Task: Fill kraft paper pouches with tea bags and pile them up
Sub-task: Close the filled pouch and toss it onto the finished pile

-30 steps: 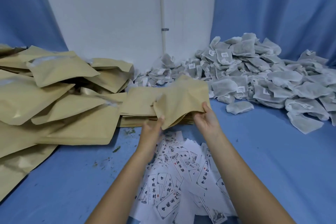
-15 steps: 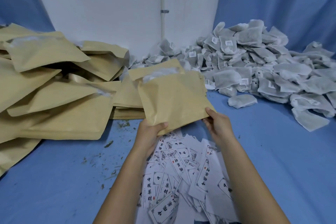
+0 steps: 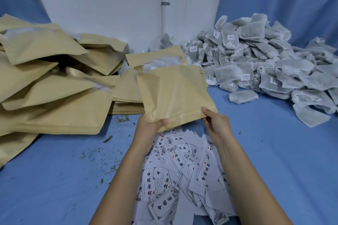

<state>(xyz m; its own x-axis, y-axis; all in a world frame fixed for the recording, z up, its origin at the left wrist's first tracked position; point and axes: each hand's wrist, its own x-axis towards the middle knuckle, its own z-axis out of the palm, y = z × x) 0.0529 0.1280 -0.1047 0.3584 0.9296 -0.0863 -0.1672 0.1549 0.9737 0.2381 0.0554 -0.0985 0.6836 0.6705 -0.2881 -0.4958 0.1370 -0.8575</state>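
Both hands hold one kraft paper pouch (image 3: 173, 93) just above the blue cloth surface (image 3: 54, 179), near the middle of the view. The pouch is a flat, roughly square envelope of matte tan paper with soft creases and a faint sheen along its folded bottom seam. Its long axis runs from about 5 o'clock to 11 o'clock, the sealed bottom edge toward the person and the open mouth pointing away, toward 11 o'clock, where white fibrous tea bag material (image 3: 161, 64) shows at the gaping opening. The left hand (image 3: 151, 124) pinches the bottom left corner, thumb on the front face and fingers hidden behind. The right hand (image 3: 215, 122) pinches the bottom right corner in the same way, thumb on top. At 9 o'clock lies a loose heap of filled pouches (image 3: 45, 78), puffy and overlapping at many angles, some with white material at their mouths. Just behind the held pouch, a neat stack of flat empty pouches (image 3: 128, 97) sits on the cloth. From 1 to 3 o'clock spreads a mound of tea bags (image 3: 256, 60), grey-white, gauzy and pillow-shaped, several bearing small printed labels. At 6 o'clock, under the forearms, lies a scatter of white paper cards (image 3: 182, 170) printed with black Chinese characters and bordered frames. Bits of dried green leaf crumbs (image 3: 108, 139) speckle the cloth at 7 o'clock.
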